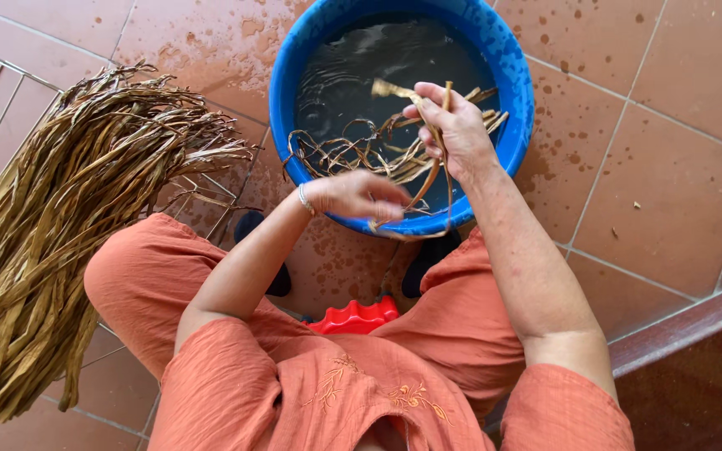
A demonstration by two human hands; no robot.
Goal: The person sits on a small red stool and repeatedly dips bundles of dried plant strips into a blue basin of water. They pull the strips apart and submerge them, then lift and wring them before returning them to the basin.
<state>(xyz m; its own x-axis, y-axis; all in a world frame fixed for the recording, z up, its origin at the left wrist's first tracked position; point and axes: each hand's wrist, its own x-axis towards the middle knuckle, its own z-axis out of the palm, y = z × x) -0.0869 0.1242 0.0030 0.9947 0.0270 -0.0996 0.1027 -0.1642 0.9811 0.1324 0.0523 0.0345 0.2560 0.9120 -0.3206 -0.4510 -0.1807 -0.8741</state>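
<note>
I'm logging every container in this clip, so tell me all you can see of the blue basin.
The blue basin is round, plastic by its look, with a thick rolled rim and water drops on its wall. It stands upright on wet reddish floor tiles, holding dark rippled water. Wet brown leaf strips drape over its near rim. The right hand holds strips above it; the left hand hovers at the near rim.

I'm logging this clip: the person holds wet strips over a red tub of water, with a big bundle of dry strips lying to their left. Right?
Not quite: the tub is blue, not red, as the head view shows. The rest holds: both the left hand and right hand hold wet strips over the water, and the dry bundle lies to their left.
</note>
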